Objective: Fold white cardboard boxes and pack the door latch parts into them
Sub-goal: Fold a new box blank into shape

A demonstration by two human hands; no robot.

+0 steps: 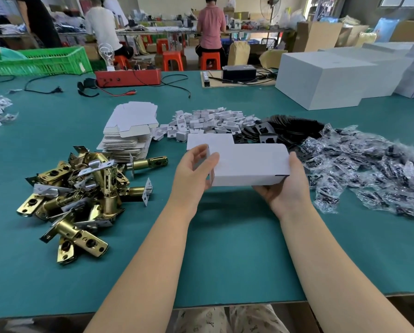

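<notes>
A small white cardboard box (248, 164) is held above the green table between both hands, its long side facing me and a flap standing up at the back left. My left hand (192, 174) holds the box's left end, thumb and fingers at the end flap. My right hand (285, 188) cups it from below and grips the right end. A pile of brass door latches (81, 195) lies to the left. A stack of flat white box blanks (129, 133) stands behind that pile.
Behind the box lie small white cardboard inserts (208, 121), black plates (285, 128) and, to the right, several clear bags of screws (374, 169). Large white cartons (326, 78) sit at the back right, a red tester box (129, 76) and green crate (37, 61) at the back left. People work at far tables.
</notes>
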